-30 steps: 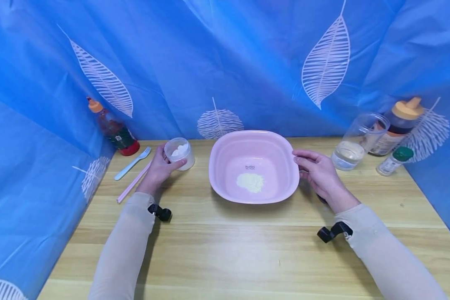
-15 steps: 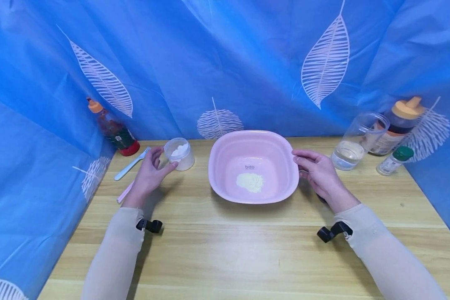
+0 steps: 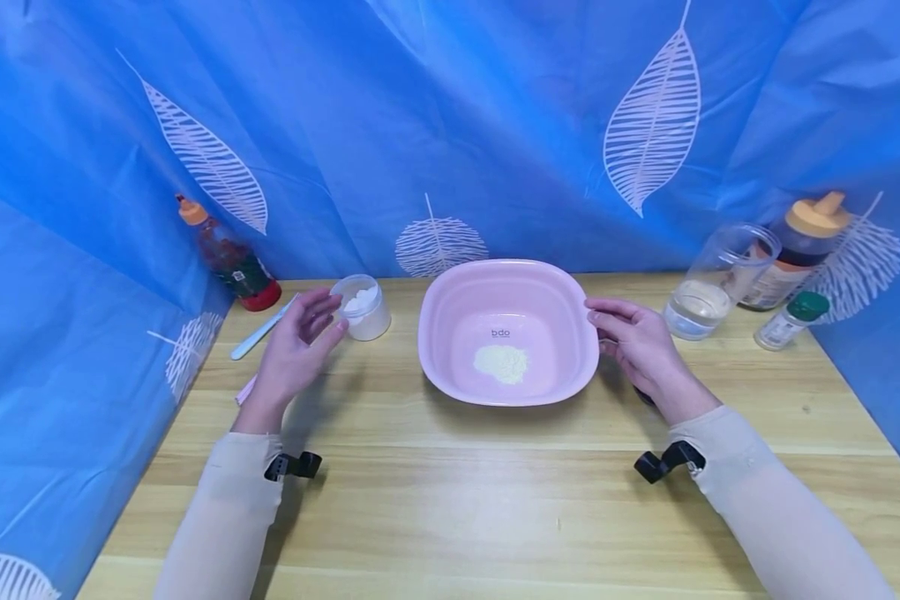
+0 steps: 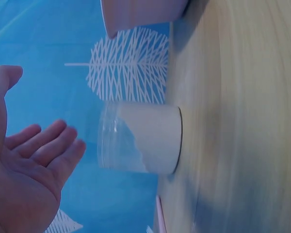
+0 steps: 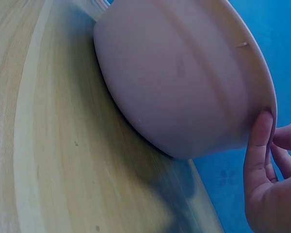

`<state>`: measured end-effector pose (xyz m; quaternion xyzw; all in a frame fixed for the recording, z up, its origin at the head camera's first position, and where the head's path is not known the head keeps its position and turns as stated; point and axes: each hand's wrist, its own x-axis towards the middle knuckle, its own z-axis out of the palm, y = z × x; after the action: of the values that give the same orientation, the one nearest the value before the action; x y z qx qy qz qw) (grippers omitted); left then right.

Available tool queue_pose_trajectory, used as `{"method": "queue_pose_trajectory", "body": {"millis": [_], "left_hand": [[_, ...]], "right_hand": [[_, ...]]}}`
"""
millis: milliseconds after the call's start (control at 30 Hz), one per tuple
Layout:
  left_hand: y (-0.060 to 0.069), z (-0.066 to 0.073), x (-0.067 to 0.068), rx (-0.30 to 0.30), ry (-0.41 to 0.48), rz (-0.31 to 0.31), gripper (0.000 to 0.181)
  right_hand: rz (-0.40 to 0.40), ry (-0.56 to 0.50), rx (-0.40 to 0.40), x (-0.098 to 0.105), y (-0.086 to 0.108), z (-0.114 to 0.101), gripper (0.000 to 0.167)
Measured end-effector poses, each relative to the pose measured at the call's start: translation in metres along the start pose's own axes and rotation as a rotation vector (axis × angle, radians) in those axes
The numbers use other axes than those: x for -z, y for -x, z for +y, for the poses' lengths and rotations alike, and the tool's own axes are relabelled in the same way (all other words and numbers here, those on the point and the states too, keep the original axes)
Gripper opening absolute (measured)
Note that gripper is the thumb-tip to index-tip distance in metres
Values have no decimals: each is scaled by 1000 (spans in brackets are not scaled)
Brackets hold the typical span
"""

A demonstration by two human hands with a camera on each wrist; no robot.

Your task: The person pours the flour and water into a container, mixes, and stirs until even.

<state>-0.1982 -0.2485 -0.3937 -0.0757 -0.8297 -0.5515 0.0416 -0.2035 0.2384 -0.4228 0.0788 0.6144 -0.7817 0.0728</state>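
Powder (image 3: pixel 501 364) is held in the pink bowl (image 3: pixel 448 333), which is set mid-scene on the wooden table (image 3: pixel 450 500) with its longer axis seemingly laid left to right, its right rim pinched in the fingers of the right hand (image 3: pixel 637 350). To the bowl's left, the clear jar (image 3: pixel 375 325) is stood upright, long axis vertical, untouched by the left hand (image 3: pixel 296 350), whose fingers are loosely spread just beside it. From that nearer hand the jar is placed to the right and slightly far, between hand and bowl.
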Motion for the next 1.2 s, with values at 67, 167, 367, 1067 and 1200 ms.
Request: {"method": "queue_pose_trajectory", "body": {"millis": [67, 167, 367, 1067, 1200], "left_hand": [[0, 2, -4, -38, 2, -29, 59], [0, 5, -11, -83, -7, -69, 51], [-4, 9, -29, -80, -70, -148, 46], [-26, 2, -69, -98, -79, -329, 51], [-31, -2, -74, -122, -51, -331, 50]], "right_hand": [[1, 0, 0, 0, 0, -1, 19], [2, -6, 1, -1, 0, -1, 19], [-3, -8, 15, -1, 0, 0, 15], [-19, 39, 48, 0, 1, 1, 18], [-22, 55, 51, 0, 1, 1, 18]]}}
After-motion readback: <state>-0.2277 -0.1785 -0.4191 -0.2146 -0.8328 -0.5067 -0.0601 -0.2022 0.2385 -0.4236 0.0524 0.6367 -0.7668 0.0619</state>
